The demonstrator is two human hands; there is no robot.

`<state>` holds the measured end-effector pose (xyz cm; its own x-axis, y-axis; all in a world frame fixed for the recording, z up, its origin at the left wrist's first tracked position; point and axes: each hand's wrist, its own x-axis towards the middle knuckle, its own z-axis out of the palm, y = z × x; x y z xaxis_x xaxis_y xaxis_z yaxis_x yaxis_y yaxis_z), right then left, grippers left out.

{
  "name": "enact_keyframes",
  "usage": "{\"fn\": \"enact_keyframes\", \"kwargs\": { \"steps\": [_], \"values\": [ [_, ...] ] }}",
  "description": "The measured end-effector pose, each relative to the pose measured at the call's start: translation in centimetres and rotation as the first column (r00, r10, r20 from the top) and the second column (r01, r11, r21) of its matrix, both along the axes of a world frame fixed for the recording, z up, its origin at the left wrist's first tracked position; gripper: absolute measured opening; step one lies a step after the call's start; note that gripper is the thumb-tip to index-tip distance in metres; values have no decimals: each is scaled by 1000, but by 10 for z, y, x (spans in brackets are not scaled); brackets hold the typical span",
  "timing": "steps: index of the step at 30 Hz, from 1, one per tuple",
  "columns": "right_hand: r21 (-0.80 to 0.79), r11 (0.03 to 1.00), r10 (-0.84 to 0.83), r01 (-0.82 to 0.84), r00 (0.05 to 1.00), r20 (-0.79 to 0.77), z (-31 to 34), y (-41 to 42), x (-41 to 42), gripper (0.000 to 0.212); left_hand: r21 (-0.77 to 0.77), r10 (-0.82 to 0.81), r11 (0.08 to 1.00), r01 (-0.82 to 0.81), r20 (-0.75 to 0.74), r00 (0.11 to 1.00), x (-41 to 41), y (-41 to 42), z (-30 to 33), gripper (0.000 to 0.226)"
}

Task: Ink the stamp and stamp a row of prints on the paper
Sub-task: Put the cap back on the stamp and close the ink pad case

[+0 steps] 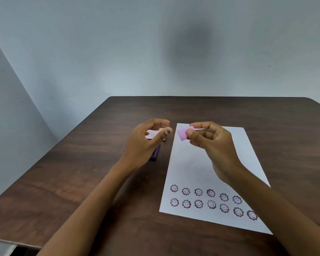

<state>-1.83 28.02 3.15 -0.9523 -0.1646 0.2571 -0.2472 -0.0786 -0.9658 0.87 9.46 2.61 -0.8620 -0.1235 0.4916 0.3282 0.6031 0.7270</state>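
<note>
Nearest me, the table (72,182) spreads dark and wide, bare apart from my work. On it lies the paper (196,163), with two rows of flower-face prints (198,192) across its near end, the upper row one short, so I judge one print is left. My right hand (216,145) pinches the pink stamp (183,134) above the paper's far edge. My left hand (146,141) hovers half-curled, holding nothing, over the purple ink pad (155,153), partly hiding it.
</note>
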Motion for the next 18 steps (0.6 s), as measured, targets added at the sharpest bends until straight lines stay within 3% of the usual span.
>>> {"fn": "enact_keyframes", "kwargs": {
  "steps": [8,12,18],
  "values": [
    [159,984,-58,80,989,-138,-3,-3,0,26,-169,157,977,-130,155,975,-8,-48,-3,62],
    [221,973,-22,66,981,-195,-1,-12,-1,23,-328,210,940,-96,335,918,-9,-64,-10,79],
    [318,945,-16,76,982,-186,-9,-30,-13,20,-340,191,940,-16,489,851,-5,-76,-10,95]
  ]
}}
